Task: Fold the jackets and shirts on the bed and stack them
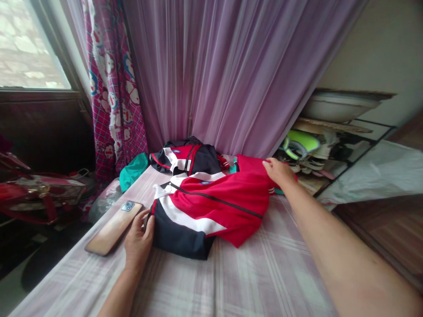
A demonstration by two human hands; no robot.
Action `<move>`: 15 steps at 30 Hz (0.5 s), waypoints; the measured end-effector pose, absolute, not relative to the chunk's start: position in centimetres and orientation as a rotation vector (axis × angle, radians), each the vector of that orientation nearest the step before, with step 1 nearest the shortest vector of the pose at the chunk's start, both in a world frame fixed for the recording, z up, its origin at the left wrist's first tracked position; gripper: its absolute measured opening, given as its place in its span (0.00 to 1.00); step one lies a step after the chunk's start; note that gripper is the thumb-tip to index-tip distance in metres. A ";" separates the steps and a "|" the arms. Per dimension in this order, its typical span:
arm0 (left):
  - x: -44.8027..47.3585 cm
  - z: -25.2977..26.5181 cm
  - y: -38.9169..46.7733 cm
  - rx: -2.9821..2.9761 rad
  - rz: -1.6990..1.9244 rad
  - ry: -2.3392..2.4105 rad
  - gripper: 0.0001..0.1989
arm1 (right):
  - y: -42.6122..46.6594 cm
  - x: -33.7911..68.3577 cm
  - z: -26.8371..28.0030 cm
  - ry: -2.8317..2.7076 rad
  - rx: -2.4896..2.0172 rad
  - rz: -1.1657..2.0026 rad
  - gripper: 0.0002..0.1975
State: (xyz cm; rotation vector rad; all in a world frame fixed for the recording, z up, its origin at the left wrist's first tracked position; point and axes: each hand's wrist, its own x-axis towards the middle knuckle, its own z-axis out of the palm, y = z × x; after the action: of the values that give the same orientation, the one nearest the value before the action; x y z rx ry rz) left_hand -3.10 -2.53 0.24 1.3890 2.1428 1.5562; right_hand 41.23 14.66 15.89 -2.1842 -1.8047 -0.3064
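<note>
A red, white and navy zip jacket (pixel 228 193) lies spread on the checked cloth of the table (pixel 244 277), its dark zip running down to the right. My left hand (pixel 140 231) pinches the navy shoulder edge at the jacket's near left side. At the far right, my right hand (pixel 276 169) is closed on the red fabric of the same jacket. Behind it rests a second jacket (pixel 206 158) in navy, red and white, folded up. A gold phone (pixel 112 229) lies face down just left of my left hand.
Purple curtains (pixel 211 75) hang behind the table, with a patterned curtain (pixel 115 101) at the left. A teal cloth (pixel 134 171) sits on the left edge near a clear plastic bag (pixel 105 200). To the right stands a rack holding shoes (pixel 312 163) and a basin (pixel 340 108).
</note>
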 end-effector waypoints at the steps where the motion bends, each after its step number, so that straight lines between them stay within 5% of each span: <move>1: -3.3 0.4 -2.7 1.387 1.527 2.172 0.23 | 14.5 42.1 14.6 -1.775 -2.210 -0.231 0.24; 8: -4.7 2.6 0.2 1.701 1.507 2.214 0.19 | 12.1 48.6 7.6 -1.585 -2.341 0.246 0.28; 15: -3.6 6.1 12.7 2.240 0.716 2.188 0.17 | 13.0 47.9 2.6 -1.335 -2.098 0.518 0.21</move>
State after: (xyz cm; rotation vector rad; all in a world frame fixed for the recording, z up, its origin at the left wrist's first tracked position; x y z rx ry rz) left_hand -3.65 12.74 6.15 2.2404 2.1885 0.7157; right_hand 47.94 13.04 2.64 -2.0975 -1.3345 0.5180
